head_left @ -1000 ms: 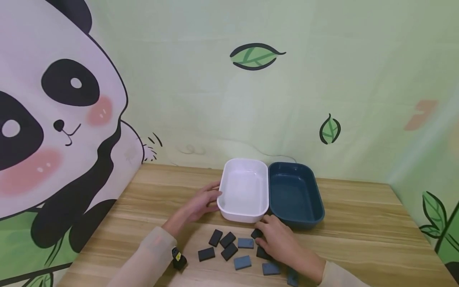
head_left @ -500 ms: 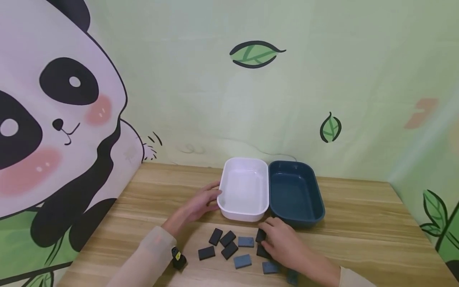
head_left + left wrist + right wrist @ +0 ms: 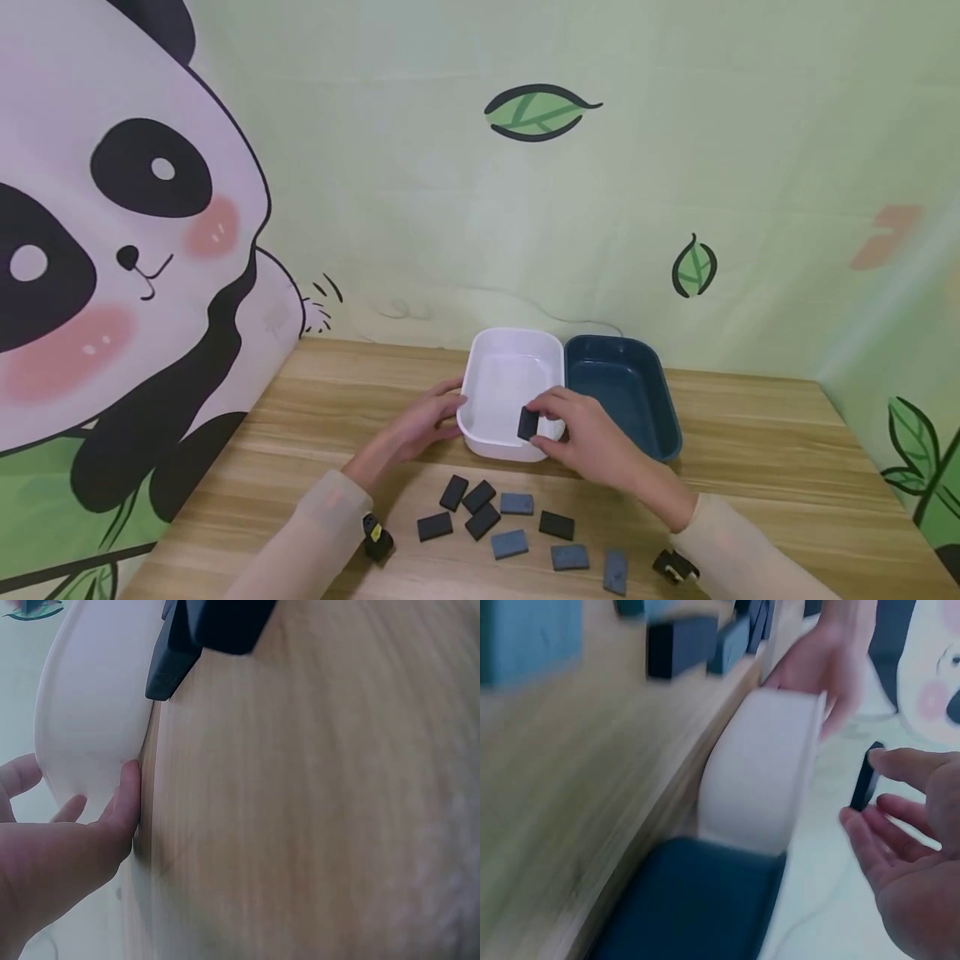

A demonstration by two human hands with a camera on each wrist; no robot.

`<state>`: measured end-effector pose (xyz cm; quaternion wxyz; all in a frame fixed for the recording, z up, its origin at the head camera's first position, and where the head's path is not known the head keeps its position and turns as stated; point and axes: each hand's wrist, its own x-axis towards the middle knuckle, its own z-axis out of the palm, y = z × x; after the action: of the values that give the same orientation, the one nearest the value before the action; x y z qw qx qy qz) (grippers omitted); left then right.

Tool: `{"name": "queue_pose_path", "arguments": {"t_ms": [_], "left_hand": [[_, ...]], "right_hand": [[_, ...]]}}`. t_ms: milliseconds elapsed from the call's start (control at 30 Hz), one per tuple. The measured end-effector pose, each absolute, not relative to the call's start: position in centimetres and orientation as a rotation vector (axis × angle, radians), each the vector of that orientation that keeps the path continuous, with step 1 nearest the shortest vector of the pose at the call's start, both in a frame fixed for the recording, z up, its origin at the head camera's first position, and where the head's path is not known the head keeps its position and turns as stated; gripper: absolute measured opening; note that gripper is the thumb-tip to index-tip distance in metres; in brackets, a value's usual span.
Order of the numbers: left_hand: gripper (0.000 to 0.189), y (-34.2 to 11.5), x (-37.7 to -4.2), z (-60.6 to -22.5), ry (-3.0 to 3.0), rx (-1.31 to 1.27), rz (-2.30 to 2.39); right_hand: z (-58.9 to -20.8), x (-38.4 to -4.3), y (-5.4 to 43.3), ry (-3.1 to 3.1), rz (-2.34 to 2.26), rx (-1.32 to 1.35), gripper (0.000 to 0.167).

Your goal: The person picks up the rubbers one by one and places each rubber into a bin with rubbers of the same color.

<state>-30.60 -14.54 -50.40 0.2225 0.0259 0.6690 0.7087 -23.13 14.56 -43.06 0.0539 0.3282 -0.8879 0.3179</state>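
Observation:
My right hand [image 3: 596, 433] pinches a black domino-like block [image 3: 528, 423] between thumb and fingertips, over the near right part of the white bin [image 3: 501, 375]. The right wrist view shows the black block edge-on, held above the bin's rim. With fingers fairly straight, my left hand [image 3: 426, 421] rests against the left outer wall of the white bin; in the left wrist view its fingertips [image 3: 130, 774] touch that wall low down. In front of the bins lie several black blocks [image 3: 435, 527] and several blue blocks [image 3: 510, 544], spread flat on the wooden table [image 3: 360, 375].
A dark blue bin [image 3: 660, 392] stands right beside the white one, partly covered by my right hand. Small black devices hang at both wrists, the left one [image 3: 377, 537] low over the table. A panda-print backdrop [image 3: 390, 167] closes off the back and sides.
My right hand has lifted a black block from the table in front of the bins and brought it up and left over the white bin. The left hand stays where it was.

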Motion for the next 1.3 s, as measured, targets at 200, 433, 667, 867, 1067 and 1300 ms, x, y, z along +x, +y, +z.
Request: {"name": "queue_pose_path", "arguments": {"t_ms": [200,433,667,867,1067,1300], "left_hand": [[0.062,-14.4,-30.7,-50.3,1.847,0.064,1.968],[0.06,-14.2,-30.7,-50.8,1.864,0.051,1.985],[0.061,-14.2,-31.0,-50.7,1.853,0.037,1.978],[0.062,-14.3,-30.9,-50.5,1.837,0.057,1.975],[0.064,-14.5,-30.9,-50.4,1.828,0.085,1.953],[0.063,-14.5,-30.8,-50.6,1.843,0.106,1.948]], "right_hand": [[-43.9,-27.2,13.7,-2.715,1.032,0.907,0.04],[-44.8,-30.7,11.6,-2.746,0.979,0.837,0.043],[-45.6,-33.6,10.1,-2.788,0.956,0.787,0.041],[-46.6,-35.3,9.0,-2.852,0.94,0.724,0.035],[-47.3,-36.2,7.9,-2.914,0.968,0.708,0.033],[-48.2,-36.9,7.0,-2.972,0.829,0.711,0.027]]}}
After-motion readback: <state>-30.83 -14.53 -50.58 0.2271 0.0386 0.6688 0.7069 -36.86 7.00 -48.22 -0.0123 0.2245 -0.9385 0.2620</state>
